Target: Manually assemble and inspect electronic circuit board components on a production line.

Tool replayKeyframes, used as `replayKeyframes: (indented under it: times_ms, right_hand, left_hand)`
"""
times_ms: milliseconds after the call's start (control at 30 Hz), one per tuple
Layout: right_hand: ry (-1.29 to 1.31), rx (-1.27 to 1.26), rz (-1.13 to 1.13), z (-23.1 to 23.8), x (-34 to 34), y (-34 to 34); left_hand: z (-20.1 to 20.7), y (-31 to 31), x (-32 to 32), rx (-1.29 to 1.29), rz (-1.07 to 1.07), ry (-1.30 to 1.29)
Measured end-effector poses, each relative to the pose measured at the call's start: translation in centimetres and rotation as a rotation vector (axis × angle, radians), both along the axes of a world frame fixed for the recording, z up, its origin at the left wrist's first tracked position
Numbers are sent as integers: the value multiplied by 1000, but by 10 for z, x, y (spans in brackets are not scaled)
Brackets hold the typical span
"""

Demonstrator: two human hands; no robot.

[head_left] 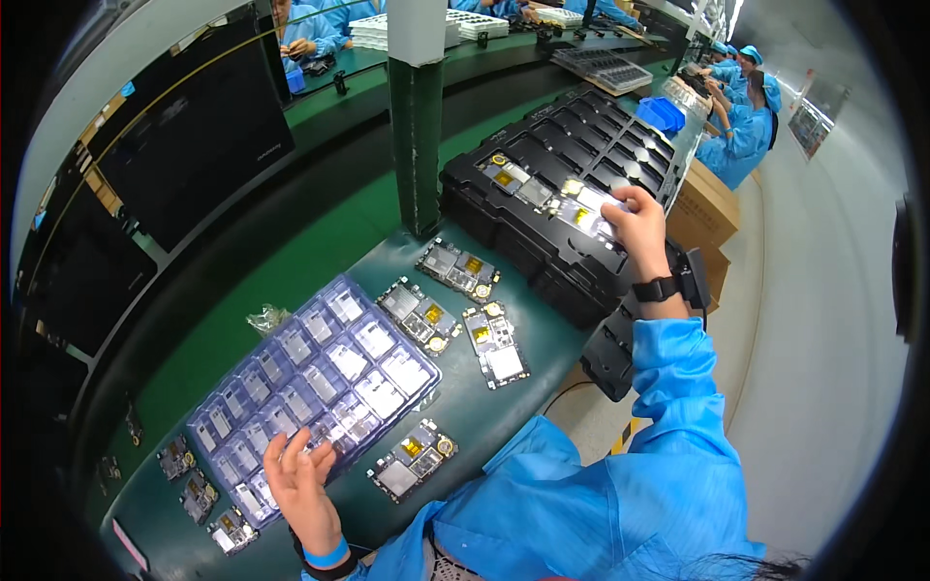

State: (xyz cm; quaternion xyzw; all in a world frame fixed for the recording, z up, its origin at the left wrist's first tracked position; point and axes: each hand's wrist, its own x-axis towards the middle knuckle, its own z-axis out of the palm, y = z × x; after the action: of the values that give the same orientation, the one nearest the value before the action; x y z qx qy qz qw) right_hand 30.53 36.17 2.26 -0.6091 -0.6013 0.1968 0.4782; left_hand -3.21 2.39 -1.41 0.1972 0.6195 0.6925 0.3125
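Observation:
My right hand (641, 230) pinches the end of a phone circuit board (581, 209) over the black tray (528, 247) at the upper right. Beside it, another circuit board (519, 182) lies on the same tray. My left hand (305, 494) is open, fingers apart and slightly bent, above the near edge of a clear plastic blister tray (334, 295). Small silver parts (378, 392) fill its pockets. Several loose boards lie on the green table, among them one board (414, 460) right of my left hand and another (496, 346) farther back.
A post (417, 145) rises behind the table. Stacked black trays occupy the right end, with a blue bin (661, 114) and cardboard boxes (705, 203) beyond. Dark monitors (199, 145) stand at left. Co-workers in blue (741, 131) sit along the line. More boards (199, 496) lie at the left.

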Motion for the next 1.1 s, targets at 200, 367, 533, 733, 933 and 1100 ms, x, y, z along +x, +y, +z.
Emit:
replayKeyframes:
  times_ms: [200,367,533,733,933,1100]
  right_hand:
    - [-150,-42,-77,-33,-4,3]
    - [-721,59,-284,-35,-27,-16]
    - [-918,62,-168,-50,-19,-1]
    - [-858,426,-123,17,-85,-26]
    - [-372,556,1265,58,-440,-190]
    - [-590,182,1559,-3,-634,-265]
  left_hand:
    - [-6,-11,-14,-1,71,-24]
    - [-8,-24,-33,44,129,-3]
    - [-10,-62,-57,42,276,104]
    - [-22,-87,-79,-297,268,573]
    - [-56,-117,-84,-514,243,893]
    - [-52,-110,-85,-469,209,883]
